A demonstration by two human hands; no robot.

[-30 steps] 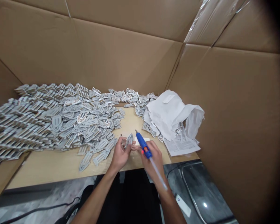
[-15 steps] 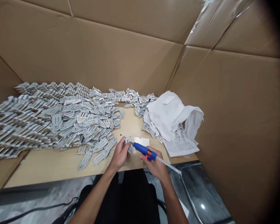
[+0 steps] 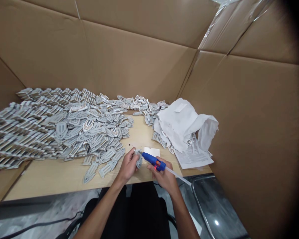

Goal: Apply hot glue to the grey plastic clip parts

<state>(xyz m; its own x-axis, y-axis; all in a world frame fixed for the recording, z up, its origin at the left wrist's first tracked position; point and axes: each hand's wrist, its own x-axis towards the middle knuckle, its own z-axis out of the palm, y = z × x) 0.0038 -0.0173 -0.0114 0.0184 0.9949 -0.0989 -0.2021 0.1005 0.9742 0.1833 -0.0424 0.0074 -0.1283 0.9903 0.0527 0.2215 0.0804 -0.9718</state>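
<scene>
My left hand [image 3: 129, 166] is closed on a small grey cut-out piece [image 3: 139, 162] with a rounded end and slots, held just above the near edge of the table. In my right hand [image 3: 165, 176] is a blue hot glue gun [image 3: 153, 161] with a red light glowing near its grip. A long whitish glue stick [image 3: 178, 175] juts from its back end. The gun's nozzle points left and meets the upper part of the grey piece; whether it touches cannot be made out. Beneath the gun a white card [image 3: 151, 152] lies on the table.
A loose heap of similar grey pieces [image 3: 97, 129] covers the table's left middle, with stacked rows [image 3: 20, 132] further left. Crumpled white paper [image 3: 179, 122] lies on more pieces at right. Cardboard walls [image 3: 139, 59] enclose the wooden table [image 3: 52, 176].
The grey piece has turned slightly in my left hand, showing more of its face. My right hand and the glue gun have shifted a little to the left.
</scene>
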